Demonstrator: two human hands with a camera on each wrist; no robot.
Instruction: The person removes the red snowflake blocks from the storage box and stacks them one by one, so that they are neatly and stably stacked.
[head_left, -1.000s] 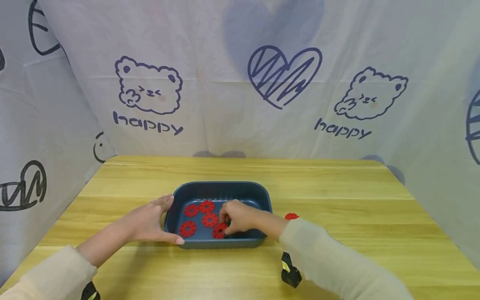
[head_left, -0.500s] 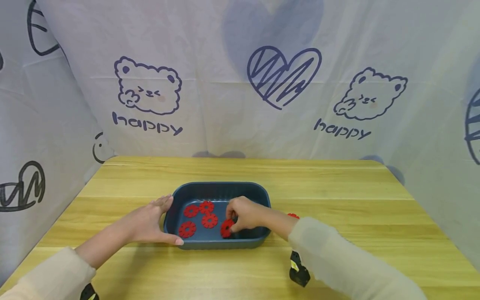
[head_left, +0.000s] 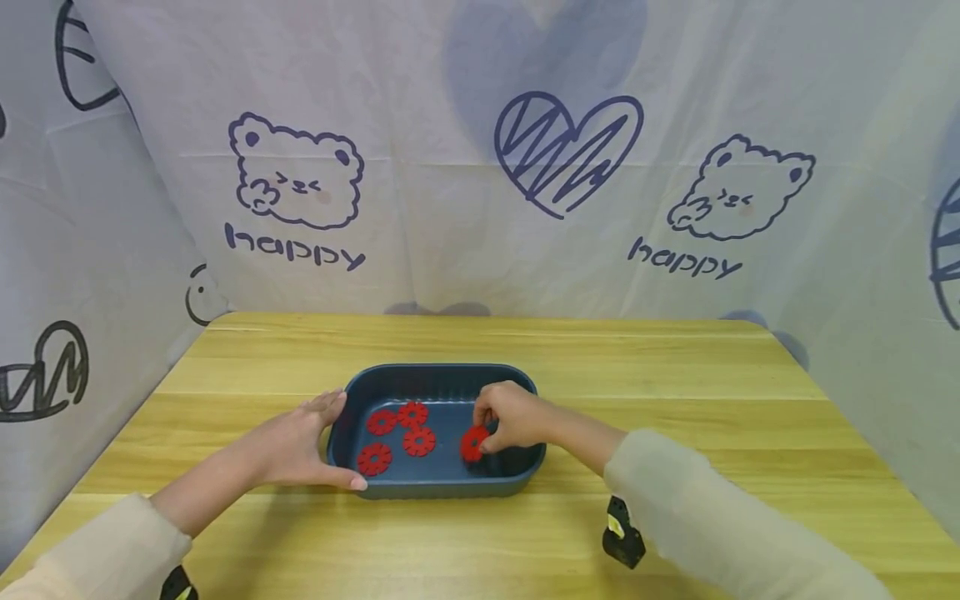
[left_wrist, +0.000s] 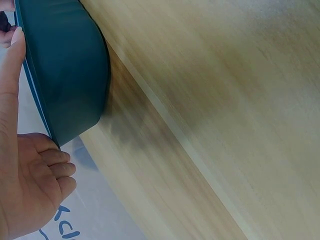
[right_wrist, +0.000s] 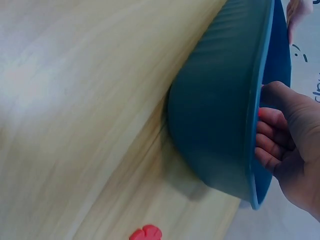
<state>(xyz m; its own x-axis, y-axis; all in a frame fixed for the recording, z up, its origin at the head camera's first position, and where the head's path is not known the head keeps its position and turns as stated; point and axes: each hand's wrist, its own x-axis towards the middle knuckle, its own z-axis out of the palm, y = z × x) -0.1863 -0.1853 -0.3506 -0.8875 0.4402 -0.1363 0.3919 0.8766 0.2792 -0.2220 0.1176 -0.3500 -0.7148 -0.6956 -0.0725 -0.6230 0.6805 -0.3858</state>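
A dark blue rectangular tub point(head_left: 438, 489) stands on the table. My left hand point(head_left: 303, 442) holds its left end, thumb on the front rim and fingers at the back-left corner; the left wrist view shows the fingers curled by the rim of the tub point(left_wrist: 65, 75). Inside the tub my right hand point(head_left: 513, 417) pinches a red notched building disc point(head_left: 472, 446) between thumb and fingers, tilted near the floor of the right half. In the right wrist view, the tub wall hides most of that disc. Several like red discs point(head_left: 418, 442) lie flat in the left half.
Another red disc point(right_wrist: 147, 233) lies on the wooden table point(head_left: 712, 375), right of the tub; the right sleeve hides it in the head view. A black wrist device point(head_left: 622, 533) hangs under that sleeve point(head_left: 720, 508). Behind the table hangs a printed white cloth point(head_left: 450, 208).
My right hand has lifted its red disc partly and drawn it rightward inside the tub, away from the others. The left hand and the tub have stayed about where they were.
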